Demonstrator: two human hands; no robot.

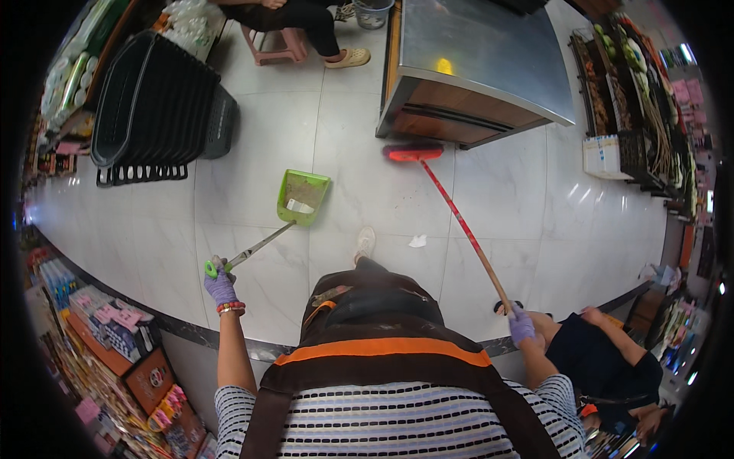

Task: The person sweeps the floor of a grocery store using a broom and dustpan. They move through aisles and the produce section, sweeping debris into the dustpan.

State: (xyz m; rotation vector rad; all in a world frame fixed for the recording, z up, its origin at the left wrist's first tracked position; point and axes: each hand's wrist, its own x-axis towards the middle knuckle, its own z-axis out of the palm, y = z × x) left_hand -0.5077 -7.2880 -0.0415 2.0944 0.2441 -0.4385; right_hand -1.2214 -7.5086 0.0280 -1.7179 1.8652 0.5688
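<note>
My left hand (221, 282), in a purple glove, grips the green-ended handle of a long-handled dustpan. The green dustpan pan (304, 195) rests on the tiled floor with a white scrap and dirt in it. My right hand (521, 325), also gloved in purple, is closed around the wooden end of a broom handle (465, 228) with a red upper part. The red broom head (414, 152) is on the floor at the near edge of a metal-topped counter. A crumpled white scrap (418, 241) lies on the floor between my shoe and the broom handle, and small reddish specks lie beyond it.
Stacked black shopping baskets (160, 109) stand at the left. The metal-topped counter (481, 46) is ahead. A seated person's shoe (348, 58) shows beside a pink stool (277, 46). Another person (602, 361) is close at my right. Produce crates (608, 155) and goods shelves (106, 356) flank the floor.
</note>
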